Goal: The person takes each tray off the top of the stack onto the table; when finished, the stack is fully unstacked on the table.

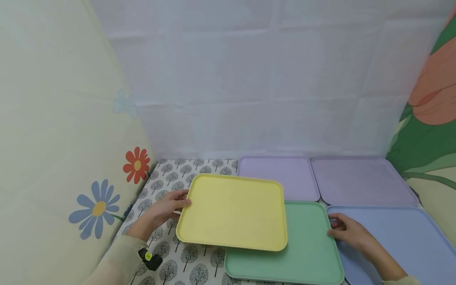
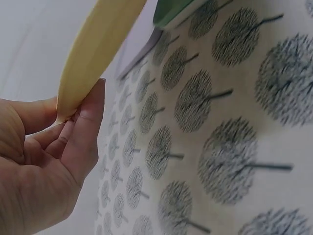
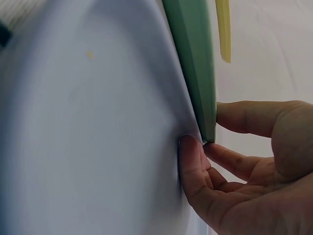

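My left hand (image 1: 165, 209) pinches the left rim of a yellow tray (image 1: 235, 213), thumb on one face and fingers on the other. Raised above the patterned cloth, this tray overlaps a green tray (image 1: 310, 249) in the head view. The right hand (image 1: 352, 233) grips the green tray's right edge. Seen from the right wrist, the thumb lies against the green tray (image 3: 195, 63), with fingers (image 3: 193, 161) curled at its lower edge beside the blue tray (image 3: 117, 117). The yellow tray hides the green tray's upper left part.
Two purple trays lie side by side at the back, one left (image 1: 278, 174) and one right (image 1: 363, 180). A tree-print cloth (image 1: 189, 269) covers the surface. White fabric (image 1: 256, 79) hangs behind, and flower-printed panels (image 1: 64, 138) stand at both sides.
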`<state>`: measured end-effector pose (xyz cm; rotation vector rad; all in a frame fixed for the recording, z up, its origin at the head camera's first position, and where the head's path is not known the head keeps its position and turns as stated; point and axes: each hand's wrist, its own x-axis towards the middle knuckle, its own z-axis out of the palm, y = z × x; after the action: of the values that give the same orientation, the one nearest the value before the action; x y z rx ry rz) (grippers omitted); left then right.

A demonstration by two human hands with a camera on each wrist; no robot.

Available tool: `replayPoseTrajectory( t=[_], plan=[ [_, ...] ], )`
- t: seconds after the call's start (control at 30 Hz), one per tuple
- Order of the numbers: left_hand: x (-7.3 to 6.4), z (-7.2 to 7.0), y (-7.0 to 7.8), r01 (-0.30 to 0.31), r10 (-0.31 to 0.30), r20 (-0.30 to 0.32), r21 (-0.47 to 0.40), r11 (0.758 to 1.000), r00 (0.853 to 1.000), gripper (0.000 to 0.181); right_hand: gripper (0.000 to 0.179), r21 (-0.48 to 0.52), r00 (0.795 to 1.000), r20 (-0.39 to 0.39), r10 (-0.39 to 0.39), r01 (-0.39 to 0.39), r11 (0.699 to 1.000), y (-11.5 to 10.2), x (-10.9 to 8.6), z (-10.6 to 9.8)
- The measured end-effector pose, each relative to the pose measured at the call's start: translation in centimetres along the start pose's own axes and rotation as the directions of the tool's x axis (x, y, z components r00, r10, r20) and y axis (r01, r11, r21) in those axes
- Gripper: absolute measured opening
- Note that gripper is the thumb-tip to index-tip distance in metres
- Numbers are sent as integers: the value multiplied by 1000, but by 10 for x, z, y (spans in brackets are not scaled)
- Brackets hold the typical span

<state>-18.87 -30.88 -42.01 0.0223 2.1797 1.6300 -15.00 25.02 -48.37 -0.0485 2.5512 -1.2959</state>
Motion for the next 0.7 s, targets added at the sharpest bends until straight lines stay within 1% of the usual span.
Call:
replayPoseTrajectory(
  t=[0.17,0.37,0.47,0.6,0.7],
  plan=[
    [7,-22,4,17,-14,-57,51,999,998,66,60,-17,1000,-5,10,-10,1000,1,0,1],
    [14,-50,10,23,-11,-97,118,993,995,66,60,-39,1000,-15,5,-6,999,-1,1,1],
    [18,-63,13,35,-10,-148,164,986,989,66,60,-42,1000,-20,9,-10,999,-2,1,1],
    [22,-77,20,65,-15,-221,224,973,975,66,59,-33,1000,-24,-4,3,999,-3,-1,-1],
    [23,-88,20,85,-16,-253,262,961,967,65,60,-23,1000,-20,-4,3,1000,-3,-2,0]
  ],
)
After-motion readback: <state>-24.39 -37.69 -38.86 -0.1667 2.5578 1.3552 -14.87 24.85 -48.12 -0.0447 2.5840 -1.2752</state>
